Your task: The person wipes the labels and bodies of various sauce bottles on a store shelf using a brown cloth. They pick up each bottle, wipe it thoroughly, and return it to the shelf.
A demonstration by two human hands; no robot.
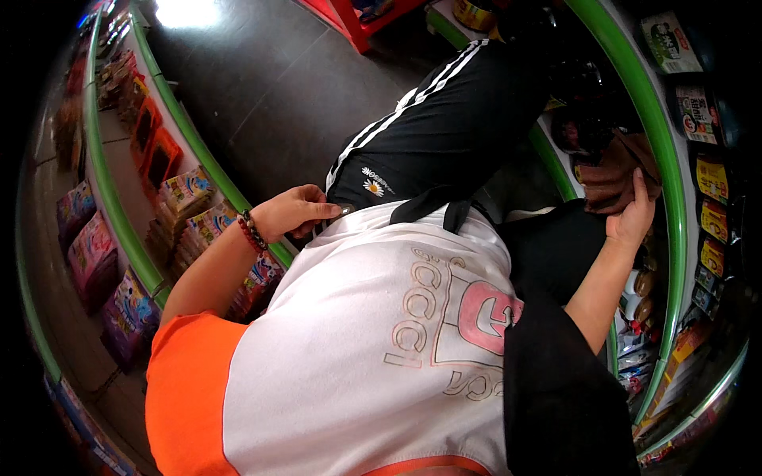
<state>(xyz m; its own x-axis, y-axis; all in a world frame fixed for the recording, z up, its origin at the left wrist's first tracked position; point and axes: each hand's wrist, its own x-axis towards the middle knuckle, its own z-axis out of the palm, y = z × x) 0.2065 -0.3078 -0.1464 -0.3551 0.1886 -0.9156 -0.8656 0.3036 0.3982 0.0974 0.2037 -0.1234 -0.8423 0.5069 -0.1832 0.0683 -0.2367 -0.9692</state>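
Note:
My left hand point(294, 211), with beaded bracelets on its wrist, is at the left side of my waist. Its thumb and fingers pinch a small dark tab point(345, 210) with a pale mark, beside the hem of the white shirt point(357, 297) and the black trousers point(428, 137). What the tab belongs to cannot be told. On the right, my right hand point(632, 214) holds a crumpled brown cloth point(616, 175) against the green-edged shelf, its index finger stretched along the fabric. Part of the cloth lies in shadow among dark goods.
Shelves with a green edge strip point(196, 143) hold colourful packets point(184, 190) on the left. Another curved green shelf edge point(670, 196) runs down the right, with yellow packs point(712, 178) behind it. A red stand point(351, 24) rests on the dark tiled floor point(268, 77) ahead.

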